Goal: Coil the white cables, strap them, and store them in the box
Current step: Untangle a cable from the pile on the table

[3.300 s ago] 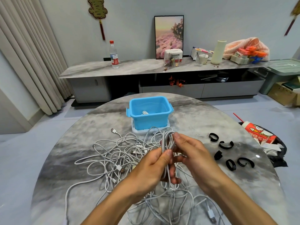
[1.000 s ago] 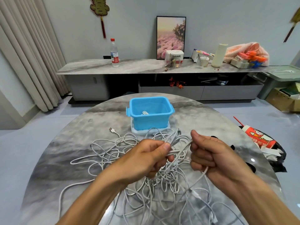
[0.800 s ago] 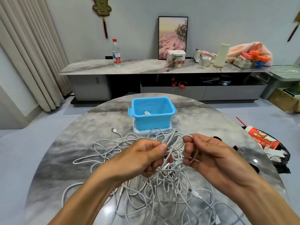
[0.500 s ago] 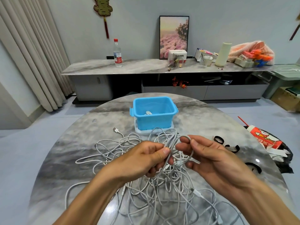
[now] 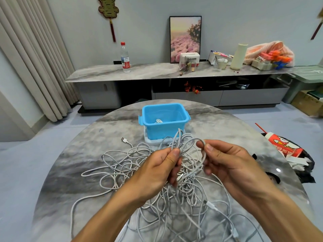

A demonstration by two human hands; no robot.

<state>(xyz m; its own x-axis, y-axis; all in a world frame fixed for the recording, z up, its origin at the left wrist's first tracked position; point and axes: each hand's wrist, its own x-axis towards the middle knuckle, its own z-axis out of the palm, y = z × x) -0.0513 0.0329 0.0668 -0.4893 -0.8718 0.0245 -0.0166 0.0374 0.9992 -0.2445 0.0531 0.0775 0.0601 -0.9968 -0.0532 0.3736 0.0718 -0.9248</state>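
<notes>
So right now my left hand (image 5: 157,169) has its fingers (image 5: 175,153) clenched around a bunch of white cable loops (image 5: 181,142), thumb pressed on top, holding them up over the middle of the counter (image 5: 73,165). My right hand (image 5: 232,165) is just beside it, pinching a single strand (image 5: 203,151) between thumb and forefinger, and that strand curves up and over in a loop toward the bundle.

Compared to half a second ago, the hands sit a touch further apart and the loop in my right fingers looks rounder and stands taller. About a second back the right hand was pulled out wider with a straight run of cable, so it's come back in since then. Three seconds ago both hands were practically together on the bunch.

The rest of the white cables (image 5: 157,194) are a tangled heap across the near half of the counter, trailing toward the left edge, with one USB plug (image 5: 124,140) lying loose toward the far left. The blue box (image 5: 164,123) sits at the far edge, on its white lid, with a bit of white cable already inside. Black straps (image 5: 274,178) near the right edge are mostly hidden behind my right wrist now; they were in plain view 3 seconds ago.
</notes>
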